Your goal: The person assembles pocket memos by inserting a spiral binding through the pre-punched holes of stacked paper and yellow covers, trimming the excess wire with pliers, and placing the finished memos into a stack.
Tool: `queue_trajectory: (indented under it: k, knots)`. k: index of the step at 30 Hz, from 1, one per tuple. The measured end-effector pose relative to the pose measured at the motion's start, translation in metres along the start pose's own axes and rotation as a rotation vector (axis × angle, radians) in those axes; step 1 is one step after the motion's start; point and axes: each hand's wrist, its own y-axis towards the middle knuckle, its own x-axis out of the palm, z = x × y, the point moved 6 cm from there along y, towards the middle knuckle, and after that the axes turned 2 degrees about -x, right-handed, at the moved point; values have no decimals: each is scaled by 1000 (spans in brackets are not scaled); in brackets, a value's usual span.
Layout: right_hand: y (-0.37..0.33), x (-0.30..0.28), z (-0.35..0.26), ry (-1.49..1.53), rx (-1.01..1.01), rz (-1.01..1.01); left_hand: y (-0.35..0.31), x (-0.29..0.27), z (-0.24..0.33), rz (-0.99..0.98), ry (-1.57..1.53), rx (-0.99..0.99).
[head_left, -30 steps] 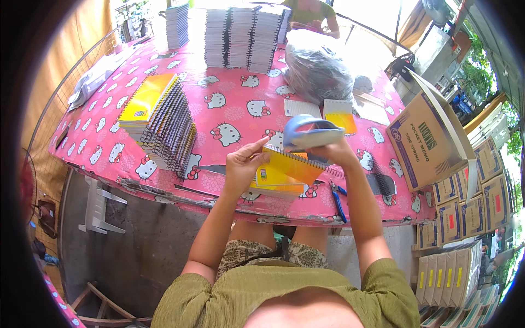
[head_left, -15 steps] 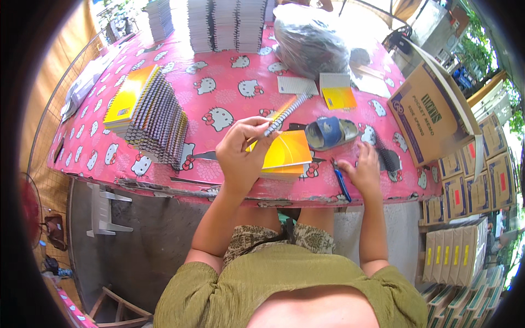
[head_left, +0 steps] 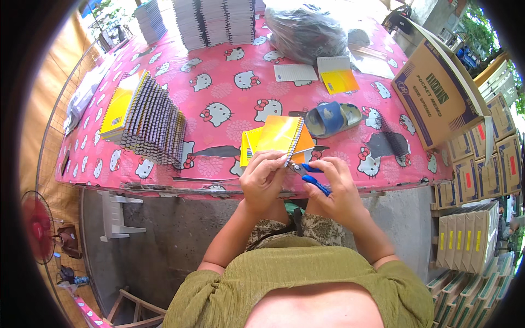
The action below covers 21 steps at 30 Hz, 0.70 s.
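Since half a second ago the right hand (head_left: pixel 334 183) has left the counter (head_left: pixel 229 104) and come up beside the left hand (head_left: pixel 263 177), now carrying blue-handled pliers (head_left: pixel 310 179); both hands sit closer together at the counter's near edge. The left fingers (head_left: pixel 272 162) are clenched on the lower edge of a yellow-orange notebook (head_left: pixel 281 136), which tilts up above them, its wire spiral running along the right side. The right fingers (head_left: pixel 328 167) are wrapped around the pliers' handles, the tip pointing left toward the notebook's lower spiral corner, just beside the left fingertips; whether the tip touches the wire cannot be told. Under the raised notebook lie more yellow notebooks (head_left: pixel 249 150) on the counter. A blue sandal (head_left: pixel 332 117) lies just to the right, a black spiral coil (head_left: pixel 395 136) further right. A fanned stack of spiral notebooks (head_left: pixel 153 123) sits well to the left, a cardboard box (head_left: pixel 437 98) at the right edge.
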Motion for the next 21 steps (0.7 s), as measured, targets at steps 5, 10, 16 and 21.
queue_trajectory:
  k: [5,10,16,21]
  knots:
    - [-3,19,20,699,384,-271,1,-4,3,7,-23,71]
    - [-17,45,36,1353,679,-476,8,-10,9,16,-54,200]
    - [-21,-10,115,90,431,147,62,-97,31,351,-64,124]
    - [-43,-4,146,-305,262,178,150,-221,88,567,499,322]
